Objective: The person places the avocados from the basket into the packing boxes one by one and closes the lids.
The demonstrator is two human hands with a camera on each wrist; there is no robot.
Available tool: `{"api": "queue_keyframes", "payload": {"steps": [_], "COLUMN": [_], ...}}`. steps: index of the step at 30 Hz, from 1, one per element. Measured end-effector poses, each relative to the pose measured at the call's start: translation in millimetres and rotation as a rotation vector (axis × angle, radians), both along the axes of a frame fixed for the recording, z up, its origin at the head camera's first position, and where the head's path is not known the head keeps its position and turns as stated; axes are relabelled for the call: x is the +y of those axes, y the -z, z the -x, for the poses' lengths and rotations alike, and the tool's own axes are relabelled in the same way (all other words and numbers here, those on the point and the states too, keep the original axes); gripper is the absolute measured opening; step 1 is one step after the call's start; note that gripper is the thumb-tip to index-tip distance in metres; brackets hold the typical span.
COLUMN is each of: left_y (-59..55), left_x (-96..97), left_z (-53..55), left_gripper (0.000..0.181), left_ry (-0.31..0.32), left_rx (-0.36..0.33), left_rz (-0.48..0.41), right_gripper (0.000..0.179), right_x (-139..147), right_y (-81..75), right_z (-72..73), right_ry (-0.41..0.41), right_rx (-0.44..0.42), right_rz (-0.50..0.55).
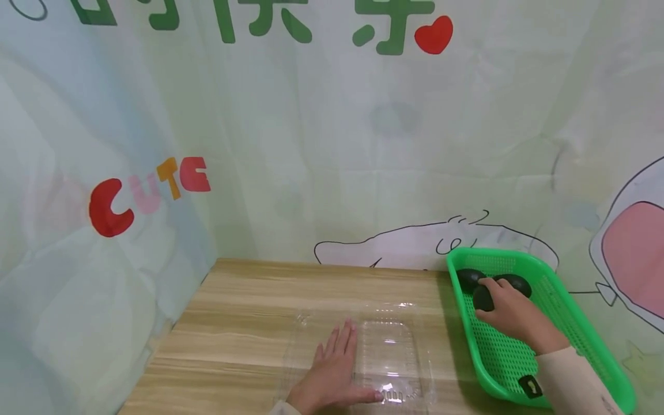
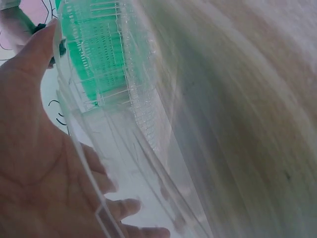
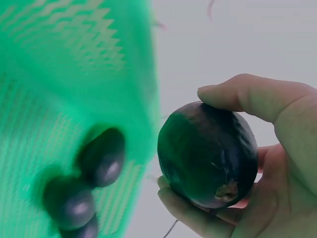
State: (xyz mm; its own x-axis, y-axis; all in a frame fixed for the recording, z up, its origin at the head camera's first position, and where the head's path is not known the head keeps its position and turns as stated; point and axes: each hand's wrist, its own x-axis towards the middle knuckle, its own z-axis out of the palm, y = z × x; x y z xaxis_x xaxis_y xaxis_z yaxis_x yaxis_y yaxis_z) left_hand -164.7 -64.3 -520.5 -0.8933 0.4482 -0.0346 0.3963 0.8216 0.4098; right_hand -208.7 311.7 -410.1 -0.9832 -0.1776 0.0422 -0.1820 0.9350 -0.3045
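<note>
My right hand [image 1: 510, 311] grips a dark avocado [image 3: 208, 153] between thumb and fingers, with its stem scar showing in the right wrist view. In the head view this hand is over the green basket [image 1: 593, 340]. More dark avocados [image 3: 104, 156] lie inside the basket, close to the held one. My left hand [image 1: 332, 369] rests with straight fingers and thumb spread on a clear plastic clamshell container [image 1: 389, 346], which lies opened on the table. Seen from the left wrist, the palm and fingers lie along the container's clear wall [image 2: 114, 129].
The wood-grain table [image 1: 233, 323] ends at a printed cloth backdrop [image 1: 337, 144] behind and to the left. The basket's raised sides stand along the table's right side. A black wrist strap piece [image 1: 530, 386] shows at the right sleeve.
</note>
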Motion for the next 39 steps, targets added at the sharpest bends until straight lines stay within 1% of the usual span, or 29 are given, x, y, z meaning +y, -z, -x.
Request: {"api": "queue_keyframes", "payload": {"steps": [2, 5, 8, 10, 13, 16, 18, 21, 24, 26, 28, 31, 32, 36, 39], "left_y": [-0.1, -0.3, 0.7, 1.3, 1.6, -0.3, -1.3, -1.5, -0.1, 0.3, 0.3, -0.2, -0.1, -1.5, -3.9], "left_x": [-0.1, -0.5, -1.0, -1.3, -1.2, -0.3, 0.2, 0.5, 0.6, 1.0, 1.1, 0.9, 0.7, 0.2, -0.2], "left_z": [0.1, -0.3, -0.4, -0.4, 0.1, 1.1, 1.7, 2.0, 2.6, 2.7, 2.7, 1.7, 1.5, 1.1, 1.0], "left_gripper": [0.137, 0.137, 0.138, 0.139, 0.14, 0.139, 0.138, 0.138, 0.138, 0.137, 0.135, 0.132, 0.132, 0.133, 0.136], "left_ry": [-0.001, -0.007, -0.011, -0.013, -0.018, -0.025, -0.024, -0.019, -0.012, -0.009, -0.01, -0.008, -0.006, 0.005, 0.011], "left_rx": [-0.004, -0.018, -0.029, -0.034, -0.049, -0.07, -0.075, -0.071, -0.053, -0.057, -0.055, -0.05, -0.039, 0.006, 0.002], "left_rz": [-0.004, -0.024, -0.045, -0.049, -0.047, -0.039, -0.031, -0.028, -0.012, -0.003, 0.003, -0.013, -0.016, -0.019, -0.026], "right_gripper": [0.072, 0.07, 0.068, 0.067, 0.066, 0.067, 0.066, 0.065, 0.063, 0.064, 0.066, 0.068, 0.068, 0.066, 0.065], "right_x": [-11.3, -32.6, -56.7, -73.7, -99.5, -125.1, -140.8, -160.7, -176.6, -184.8, -191.2, -196.4, -197.0, -195.0, -188.2], "right_y": [-6.5, -11.9, -10.7, -5.7, 7.5, 26.0, 39.8, 60.8, 77.4, 85.9, 92.8, 99.5, 100.7, 97.5, 88.1], "right_z": [-6.8, -17.2, -27.0, -33.1, -40.8, -45.1, -46.0, -46.4, -47.7, -49.2, -51.1, -53.8, -54.8, -57.4, -57.4], "right_ry": [-0.001, -0.01, -0.021, -0.026, -0.023, -0.038, -0.057, -0.107, -0.119, -0.113, -0.102, -0.102, -0.104, -0.089, -0.08], "right_rx": [-0.007, 0.016, 0.042, 0.045, 0.036, 0.03, 0.029, 0.022, -0.04, -0.099, -0.133, -0.151, -0.145, -0.161, -0.182], "right_rz": [0.021, 0.046, 0.075, 0.09, 0.127, 0.172, 0.212, 0.269, 0.328, 0.364, 0.376, 0.366, 0.358, 0.351, 0.353]}}
